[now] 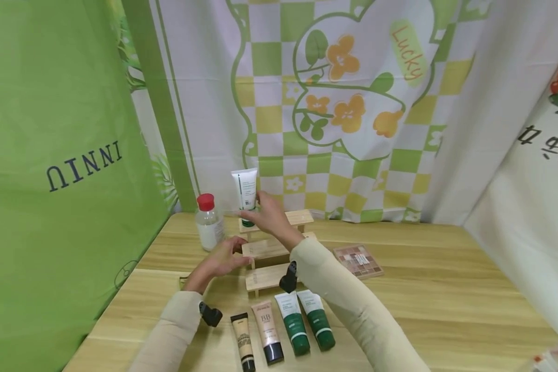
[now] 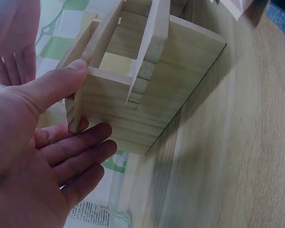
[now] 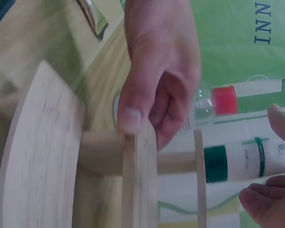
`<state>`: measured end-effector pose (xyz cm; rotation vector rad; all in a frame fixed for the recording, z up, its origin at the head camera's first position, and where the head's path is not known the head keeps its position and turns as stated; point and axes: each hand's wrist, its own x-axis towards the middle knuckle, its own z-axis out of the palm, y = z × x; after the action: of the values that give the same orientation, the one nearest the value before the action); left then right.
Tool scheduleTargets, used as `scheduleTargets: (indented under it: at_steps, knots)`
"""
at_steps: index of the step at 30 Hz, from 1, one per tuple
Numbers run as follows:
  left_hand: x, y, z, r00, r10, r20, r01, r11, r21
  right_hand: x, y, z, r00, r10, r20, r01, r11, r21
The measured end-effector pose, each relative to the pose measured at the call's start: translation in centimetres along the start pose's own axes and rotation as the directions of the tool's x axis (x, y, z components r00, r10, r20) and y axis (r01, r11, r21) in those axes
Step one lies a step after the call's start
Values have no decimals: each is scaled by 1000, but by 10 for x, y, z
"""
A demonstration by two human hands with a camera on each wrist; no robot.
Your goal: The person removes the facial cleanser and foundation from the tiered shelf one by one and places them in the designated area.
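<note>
A three-tier wooden display stand [image 1: 265,249] stands on the table. My left hand [image 1: 224,257] pinches the left end of its middle tier; in the left wrist view the thumb [image 2: 61,83] lies on the board, other fingers beneath or beyond it. On the top tier a white squeeze tube [image 1: 245,187] stands upright on its dark green cap [image 3: 215,164]. My right hand [image 1: 272,217] is around this tube, thumb and fingers spread on either side. In the right wrist view a gap shows between the right hand [image 3: 270,190] and the tube.
A clear bottle [image 1: 210,227] with a red cap stands left of the stand. In front lie two green-and-white tubes [image 1: 294,325] [image 1: 317,320], a BB cream tube [image 1: 267,330] and a beige tube with black cap [image 1: 243,338]. A makeup palette [image 1: 359,261] lies to the right.
</note>
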<state>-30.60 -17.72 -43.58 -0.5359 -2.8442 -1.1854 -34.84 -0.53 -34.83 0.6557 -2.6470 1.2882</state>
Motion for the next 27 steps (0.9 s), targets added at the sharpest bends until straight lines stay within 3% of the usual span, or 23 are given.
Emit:
scheduleTargets:
  at_steps: [8,13,16,19,24,27]
  knots:
    - [0,-2,5,1000,3,8,-3,1000,-7,1,0,8,995,62,-76,-62,998,9]
    - [0,-1,7,1000,11,7,-10,1000,-15,-15,7,-8,994,4,-106,-4,1000,2]
    - [0,0,7,1000,7,7,-7,1000,-15,-37,11,-24,991,-48,-124,47,999,-15]
    - [1,1,6,1000,0,3,0,1000,-13,-67,16,-44,993,-67,-92,65,997,-29]
    - [0,-1,2,1000,19,12,-19,1000,-3,-122,25,-75,999,-20,38,21,999,-28]
    - [0,-2,-1,1000,15,12,-15,1000,-17,-152,32,-88,997,29,77,-24,997,-68]
